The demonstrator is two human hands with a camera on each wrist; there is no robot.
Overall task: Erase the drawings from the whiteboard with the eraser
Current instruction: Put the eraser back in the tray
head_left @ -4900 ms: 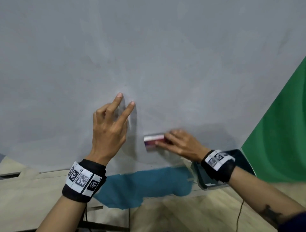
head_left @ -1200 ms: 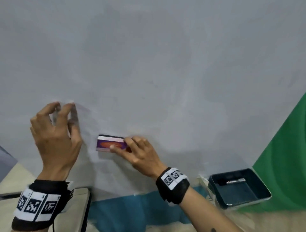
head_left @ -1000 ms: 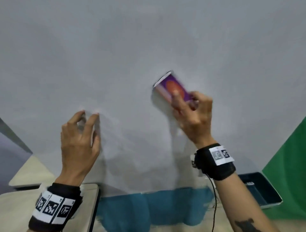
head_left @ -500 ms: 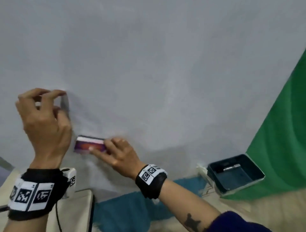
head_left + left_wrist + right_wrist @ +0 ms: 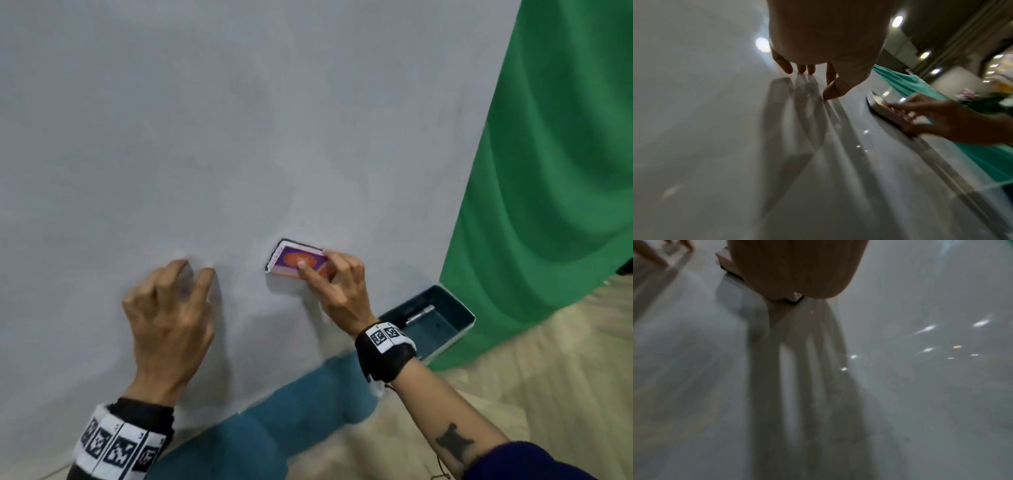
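The whiteboard fills most of the head view and looks wiped grey, with no clear drawing on it. My right hand grips the purple and orange eraser and holds it flat against the board's lower right part. My left hand sits a little left of it, bent fingertips touching the board and holding nothing. In the left wrist view the left fingertips touch the glossy board, with the blurred eraser to their right. In the right wrist view my palm hides most of the eraser.
A dark teal tray with a marker in it stands just right of the board's lower corner. A green cloth hangs along the right side. A blue cloth lies under the board's bottom edge, on a beige surface.
My right hand has swept the eraser from beside the left hand's wrist rightward and slightly up, toward the tray. The left hand still leans its fingertips on the board.
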